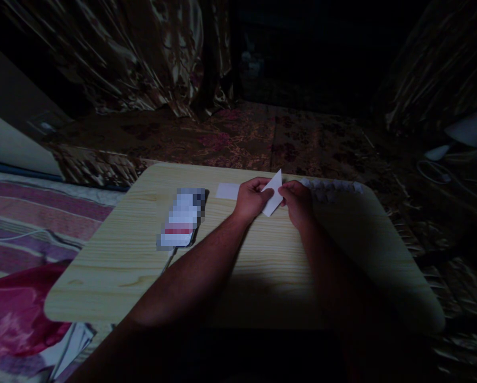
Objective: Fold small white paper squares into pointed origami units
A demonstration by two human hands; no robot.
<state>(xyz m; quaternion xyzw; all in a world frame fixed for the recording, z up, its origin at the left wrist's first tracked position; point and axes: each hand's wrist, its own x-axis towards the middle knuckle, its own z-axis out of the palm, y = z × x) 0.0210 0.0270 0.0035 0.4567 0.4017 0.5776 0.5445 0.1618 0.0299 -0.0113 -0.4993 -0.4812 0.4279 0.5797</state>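
A white sheet of paper folded to a pointed shape [273, 194] is held tilted above the far part of the wooden table. My left hand [251, 200] grips its left side, thumb pressed on the front face. At its right edge my right hand [298, 201] pinches the paper between thumb and fingers. Flat on the table just left of my left hand lies a white paper piece [227, 191], partly hidden by that hand. Beyond my right hand, several small folded paper pieces [334, 185] sit in rows, in dim light.
A phone [181, 215], its screen blurred out, lies on the left of the table [114, 255] with a cable [168, 260] plugged in. Patterned curtains [162, 53] hang behind. A striped bedspread [15, 207] and a shiny pink cloth [23, 308] are at the left; a white lamp [471, 129] stands right.
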